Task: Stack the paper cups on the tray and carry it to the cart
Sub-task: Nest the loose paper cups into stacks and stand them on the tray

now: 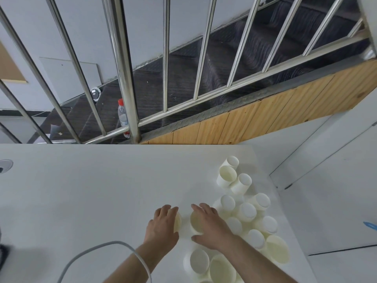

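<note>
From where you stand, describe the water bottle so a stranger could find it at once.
Look past the far edge of the white table to the steel railing over the dark stairs. The bottle stands just left of the thickest post, partly hidden by it. It is the only clear plastic thing there, with a red cap and a white label.

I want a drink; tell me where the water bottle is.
The water bottle stands upright on the dark stairs behind the metal railing, left of centre in the head view, beyond the white table.
</note>
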